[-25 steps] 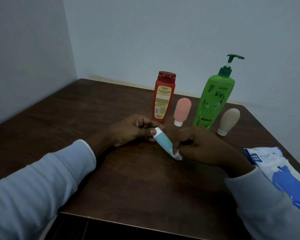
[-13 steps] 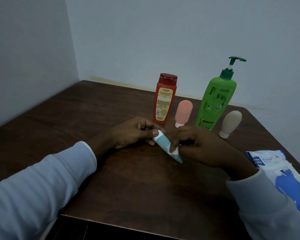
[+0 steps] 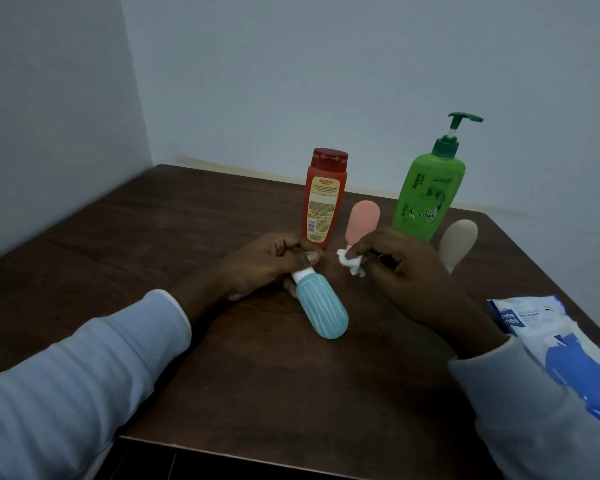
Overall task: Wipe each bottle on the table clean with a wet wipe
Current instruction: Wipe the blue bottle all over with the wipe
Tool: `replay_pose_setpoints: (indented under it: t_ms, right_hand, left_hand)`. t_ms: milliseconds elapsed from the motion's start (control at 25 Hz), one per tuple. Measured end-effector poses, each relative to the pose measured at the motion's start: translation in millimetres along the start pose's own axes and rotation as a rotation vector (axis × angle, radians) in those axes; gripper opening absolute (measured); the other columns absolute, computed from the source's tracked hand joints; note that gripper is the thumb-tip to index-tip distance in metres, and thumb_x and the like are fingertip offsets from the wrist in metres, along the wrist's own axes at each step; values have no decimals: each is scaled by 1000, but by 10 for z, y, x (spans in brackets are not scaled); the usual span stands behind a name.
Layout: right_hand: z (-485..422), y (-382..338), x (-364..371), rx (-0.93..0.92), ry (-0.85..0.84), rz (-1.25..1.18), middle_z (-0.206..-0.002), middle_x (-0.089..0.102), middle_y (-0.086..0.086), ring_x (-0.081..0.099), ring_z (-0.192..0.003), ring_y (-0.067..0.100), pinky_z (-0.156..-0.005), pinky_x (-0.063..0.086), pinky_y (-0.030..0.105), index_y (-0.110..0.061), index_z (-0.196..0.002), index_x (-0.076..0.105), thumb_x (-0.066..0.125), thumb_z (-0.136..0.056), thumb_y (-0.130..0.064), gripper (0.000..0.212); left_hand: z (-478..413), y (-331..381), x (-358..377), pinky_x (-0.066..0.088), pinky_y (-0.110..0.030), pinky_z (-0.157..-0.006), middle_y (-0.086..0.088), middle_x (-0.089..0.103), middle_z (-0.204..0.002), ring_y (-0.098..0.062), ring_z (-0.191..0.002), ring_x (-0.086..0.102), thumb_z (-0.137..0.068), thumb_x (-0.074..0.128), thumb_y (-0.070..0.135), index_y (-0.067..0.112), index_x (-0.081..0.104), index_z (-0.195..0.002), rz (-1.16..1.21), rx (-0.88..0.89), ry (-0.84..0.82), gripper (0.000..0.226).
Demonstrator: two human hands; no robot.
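Bench: dark brown wooden bench [image 3: 153, 237], set into a wall corner.
Back row, left to right: upright red plastic bottle with a yellow label [image 3: 324, 202]; small pink squeeze bottle [image 3: 362, 223]; tall green pump bottle [image 3: 426, 199]; small beige squeeze bottle [image 3: 458, 242].
Right edge: white-and-blue wet-wipe pack [image 3: 534, 323], lying flat.

A plain home room is suggested. A dark wooden table [image 3: 146, 244] is set against bare walls [image 3: 326, 81], with a green pump bottle [image 3: 426, 195] and wet-wipe pack [image 3: 548, 337] on it.
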State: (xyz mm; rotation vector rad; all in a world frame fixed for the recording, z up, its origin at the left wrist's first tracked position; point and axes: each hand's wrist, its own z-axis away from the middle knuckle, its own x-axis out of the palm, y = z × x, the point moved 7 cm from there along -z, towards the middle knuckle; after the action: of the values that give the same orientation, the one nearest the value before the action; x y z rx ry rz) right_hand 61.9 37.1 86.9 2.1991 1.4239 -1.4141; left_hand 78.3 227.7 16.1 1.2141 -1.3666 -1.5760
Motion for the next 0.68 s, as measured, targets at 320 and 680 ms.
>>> replay_pose_setpoints:
  t_ms: [320,680]
  right_hand:
    - [6,-111,176,-55,-73,40,-106,68,-2,56,-96,-1,-85,41,4,-13,-106,72,60,-87,1,27]
    - [98,-189,369,-107,-364,-4,-103,66,-11,58,-96,-2,-77,43,8,-22,-101,74,66,-84,-9,22]
  left_hand:
    - [-18,-71,-15,60,-25,-79,-7,77,-114,-17,-101,74,-102,53,-2,2,70,-122,97,-39,-156,27]
    - [-18,-89,-18,61,-26,-82,-16,74,-121,-18,-104,73,-101,57,-1,-1,68,-126,38,-11,-168,27]
